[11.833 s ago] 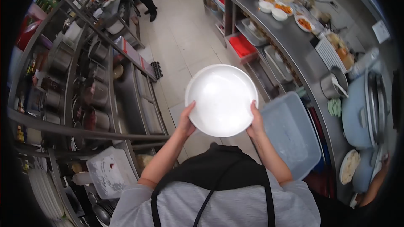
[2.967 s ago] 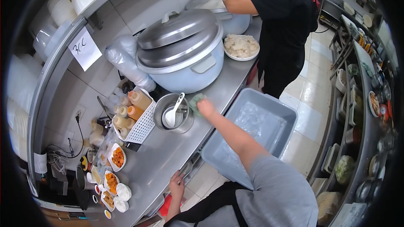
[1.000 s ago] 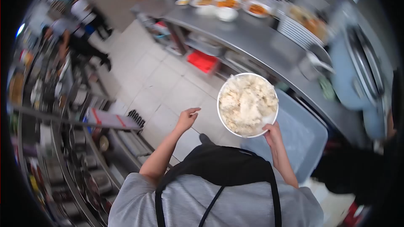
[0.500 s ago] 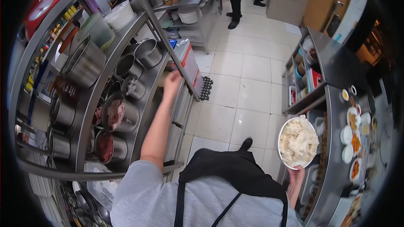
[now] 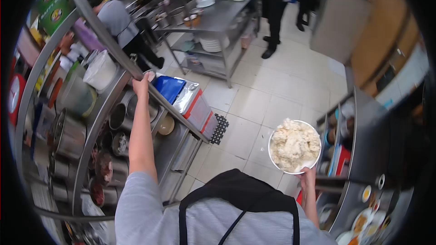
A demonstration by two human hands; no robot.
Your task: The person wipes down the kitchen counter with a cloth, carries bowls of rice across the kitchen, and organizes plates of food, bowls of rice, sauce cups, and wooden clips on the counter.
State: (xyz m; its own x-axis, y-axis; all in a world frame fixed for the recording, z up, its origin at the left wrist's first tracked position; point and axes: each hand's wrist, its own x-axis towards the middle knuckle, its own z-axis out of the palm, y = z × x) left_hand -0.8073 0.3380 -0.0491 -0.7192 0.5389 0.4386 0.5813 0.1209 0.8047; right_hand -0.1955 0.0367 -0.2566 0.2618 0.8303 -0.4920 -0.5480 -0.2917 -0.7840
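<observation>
My right hand (image 5: pixel 308 177) grips the near rim of a white bowl (image 5: pixel 271 154), holding it out over the floor. Heaped in the bowl is pale, clumpy food (image 5: pixel 295 143) that looks like cooked rice. My left arm stretches forward to the metal shelf rack (image 5: pixel 102 97). At the rack's slanting post (image 5: pixel 175 113), my left hand (image 5: pixel 142 85) has its fingers closed, beside a small round metal rim. What it grips is hidden. Metal pots (image 5: pixel 70 131) and a white tub (image 5: pixel 101 70) stand on the rack near that arm.
A red-and-white box (image 5: pixel 200 113) with a blue item (image 5: pixel 169 88) on top stands beyond the rack. Steel counters with small dishes (image 5: pixel 366 193) run along the right. Farther off are a steel table (image 5: pixel 213 22) and several people, one (image 5: pixel 272 13) working at that table.
My left hand has moved farther forward to the rack post and closed there. The bowl in my right hand has shifted left in view. My view has tilted up, showing more of the room.
</observation>
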